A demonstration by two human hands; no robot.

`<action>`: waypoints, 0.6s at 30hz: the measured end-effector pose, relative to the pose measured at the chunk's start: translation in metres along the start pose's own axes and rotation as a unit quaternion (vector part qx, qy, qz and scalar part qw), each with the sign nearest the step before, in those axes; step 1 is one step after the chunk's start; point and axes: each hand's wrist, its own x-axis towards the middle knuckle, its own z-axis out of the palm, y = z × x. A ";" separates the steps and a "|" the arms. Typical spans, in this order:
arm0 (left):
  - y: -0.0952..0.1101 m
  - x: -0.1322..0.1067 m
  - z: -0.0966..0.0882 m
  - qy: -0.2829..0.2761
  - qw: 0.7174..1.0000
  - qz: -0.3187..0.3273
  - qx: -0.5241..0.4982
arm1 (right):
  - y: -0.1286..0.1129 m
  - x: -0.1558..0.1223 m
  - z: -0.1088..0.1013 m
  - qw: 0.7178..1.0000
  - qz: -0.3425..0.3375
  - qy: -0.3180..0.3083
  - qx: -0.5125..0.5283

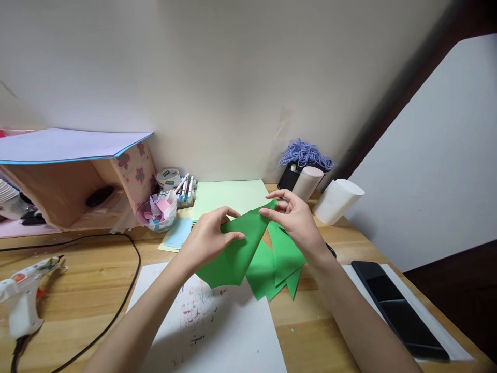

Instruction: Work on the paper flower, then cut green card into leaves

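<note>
A piece of green paper with a scalloped lower edge is held up above the table between both hands. My left hand is closed on its left side, thumb in front and fingers behind. My right hand pinches its upper right corner between thumb and fingers. Below and to the right lie several more green paper pieces, overlapping one another. Beneath the held piece is a white sheet with coloured pen marks. A dark object, mostly hidden, shows behind my right wrist.
At the left lie a glue gun and its black cord. Behind them stand a cardboard box, a bowl of paper scraps and markers. Light green sheets, paper rolls, blue yarn and a phone are also here.
</note>
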 end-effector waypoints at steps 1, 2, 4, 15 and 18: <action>0.000 0.000 0.001 0.004 1.000 -0.005 -0.003 | 0.000 0.001 -0.001 1.000 0.002 0.005 -0.003; -0.001 0.001 0.001 0.006 1.000 -0.008 -0.009 | 0.001 0.001 -0.002 1.000 0.004 0.008 -0.003; -0.001 0.002 0.001 0.000 1.000 -0.013 -0.025 | 0.001 0.003 -0.005 1.000 0.014 -0.004 0.004; 0.000 0.002 0.001 -0.039 0.995 -0.033 -0.085 | 0.002 0.007 -0.019 0.985 0.067 -0.159 -0.026; 0.000 0.003 0.000 -0.056 0.991 -0.042 -0.117 | 0.003 0.007 -0.017 0.987 0.066 -0.149 -0.017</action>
